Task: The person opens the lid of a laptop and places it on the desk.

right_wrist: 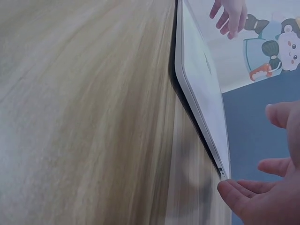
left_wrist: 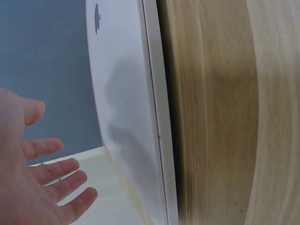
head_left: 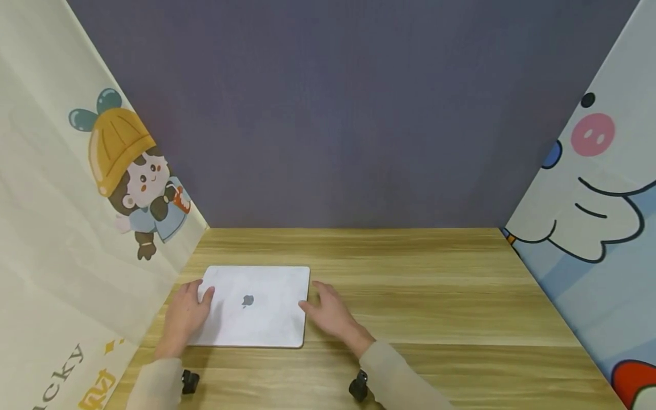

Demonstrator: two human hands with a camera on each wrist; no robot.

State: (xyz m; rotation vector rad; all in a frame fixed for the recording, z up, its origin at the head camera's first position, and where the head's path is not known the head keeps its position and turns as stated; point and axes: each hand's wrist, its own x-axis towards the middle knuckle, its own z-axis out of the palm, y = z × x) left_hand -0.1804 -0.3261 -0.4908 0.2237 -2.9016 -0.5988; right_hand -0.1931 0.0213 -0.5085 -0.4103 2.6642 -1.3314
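A closed silver laptop (head_left: 274,324) with a dark apple logo lies flat on the left part of the wooden table. My left hand (head_left: 185,313) hovers at its left edge; in the left wrist view the fingers (left_wrist: 44,147) are spread, with nothing between them. At the laptop's right edge is my right hand (head_left: 333,313), thumb toward the lid. In the right wrist view its fingertips (right_wrist: 225,187) are at the side edge near the ports, the thumb apart; I cannot tell whether they touch.
The wooden table (head_left: 435,296) extends to the right of the laptop. A dark grey panel (head_left: 348,114) stands behind it. Cartoon-printed sheets flank the table on the left (head_left: 41,188) and right (head_left: 615,228). Small black devices (head_left: 190,381) sit at both wrists.
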